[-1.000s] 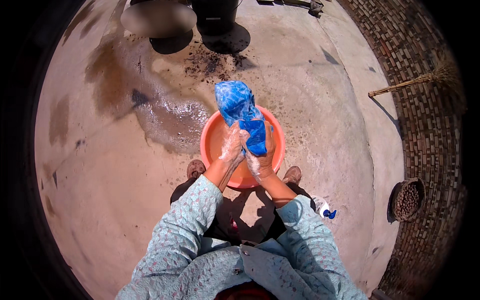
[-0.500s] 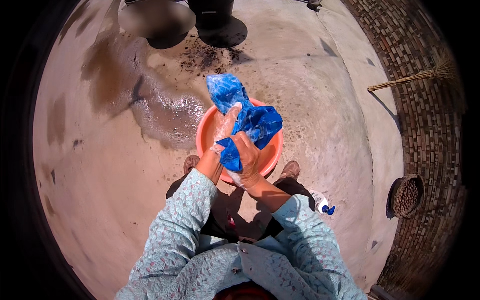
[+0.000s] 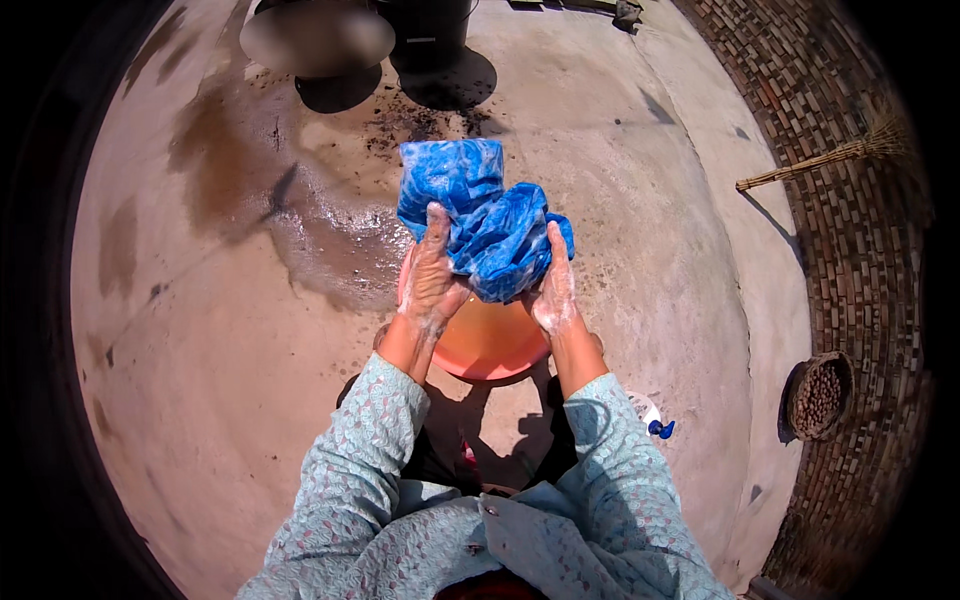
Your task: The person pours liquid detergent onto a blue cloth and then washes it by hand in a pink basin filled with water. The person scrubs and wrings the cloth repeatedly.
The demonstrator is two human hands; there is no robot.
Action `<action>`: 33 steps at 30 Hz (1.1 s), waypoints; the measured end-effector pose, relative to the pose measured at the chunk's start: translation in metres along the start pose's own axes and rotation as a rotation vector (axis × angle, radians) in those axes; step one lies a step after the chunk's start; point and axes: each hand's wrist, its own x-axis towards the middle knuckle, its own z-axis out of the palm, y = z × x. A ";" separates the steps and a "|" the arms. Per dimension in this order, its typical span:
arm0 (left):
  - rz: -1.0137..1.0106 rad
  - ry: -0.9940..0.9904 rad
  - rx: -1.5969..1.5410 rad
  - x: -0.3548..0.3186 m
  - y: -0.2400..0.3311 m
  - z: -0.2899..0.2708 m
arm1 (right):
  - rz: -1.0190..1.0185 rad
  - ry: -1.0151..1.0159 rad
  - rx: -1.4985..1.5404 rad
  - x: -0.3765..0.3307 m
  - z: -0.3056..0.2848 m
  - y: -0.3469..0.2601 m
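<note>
A wet blue cloth (image 3: 505,235), streaked with white suds, is bunched up between my two hands over a pink-orange basin (image 3: 490,350). From the left, my left hand (image 3: 433,275) supports it with the thumb on top and the fingers hidden beneath. My right hand (image 3: 553,290) grips the cloth's right side, thumb up along its edge. Foam coats both hands and wrists. One squarish part of the cloth sticks out on the far side. The basin stands on the ground between my feet, with its far part covered by the cloth and hands.
A white bottle with a blue pump top (image 3: 660,429) lies right of my legs. Farther right are a straw broom (image 3: 820,165), a basket of small brown lumps (image 3: 820,398) and brick paving (image 3: 860,290). Dark buckets (image 3: 430,35) stand at the far side, near a wet patch (image 3: 340,240).
My right hand has moved right and away from my left wrist. The cloth is now gathered between both hands, where before it hung spread out with one end in my right hand.
</note>
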 end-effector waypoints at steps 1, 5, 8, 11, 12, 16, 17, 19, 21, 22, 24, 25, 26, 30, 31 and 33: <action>-0.016 -0.015 -0.036 -0.002 0.004 -0.003 | 0.026 -0.036 0.037 -0.003 0.008 0.002; -0.079 -0.112 -0.151 -0.004 0.000 -0.016 | 0.011 -0.145 0.156 -0.022 0.029 0.016; -0.092 -0.143 -0.162 -0.004 0.000 -0.019 | -0.192 -0.373 0.145 -0.012 0.011 0.034; -0.051 -0.081 -0.066 -0.004 0.004 -0.018 | -0.160 -0.316 0.251 0.001 -0.003 0.007; -0.024 -0.036 -0.050 -0.002 0.006 -0.009 | -0.113 -0.252 0.306 0.005 -0.004 -0.014; -0.045 0.004 0.056 0.011 0.005 -0.009 | -0.479 -0.017 0.161 0.000 -0.021 -0.060; -0.144 -0.046 0.092 0.008 0.007 -0.014 | -0.509 0.019 0.130 -0.003 -0.021 -0.065; -0.239 -0.142 0.058 0.008 -0.002 -0.017 | -0.567 0.088 0.067 -0.010 -0.020 -0.072; -0.272 -0.182 0.028 0.008 -0.007 -0.009 | -0.689 -0.010 -0.045 -0.024 0.001 -0.068; -0.288 -0.199 0.012 0.007 -0.008 -0.007 | -0.746 -0.060 -0.100 -0.029 0.009 -0.060; -0.213 -0.089 0.007 0.010 -0.008 -0.010 | -0.719 -0.231 -0.206 -0.034 0.024 -0.035; -0.168 -0.038 -0.009 0.018 -0.010 -0.020 | -0.675 -0.232 -0.387 -0.042 0.039 -0.023; -0.127 0.011 -0.025 0.022 -0.009 -0.025 | -0.631 -0.230 -0.568 -0.050 0.050 -0.012; -0.008 -0.071 0.248 0.013 -0.007 -0.031 | -1.136 -0.295 -1.087 -0.059 0.055 0.030; 0.027 -0.142 0.240 0.009 -0.009 -0.029 | -1.157 -0.303 -1.097 -0.053 0.050 0.030; -0.004 -0.262 0.015 0.003 -0.012 -0.032 | -1.087 -0.177 -1.038 -0.043 0.044 0.026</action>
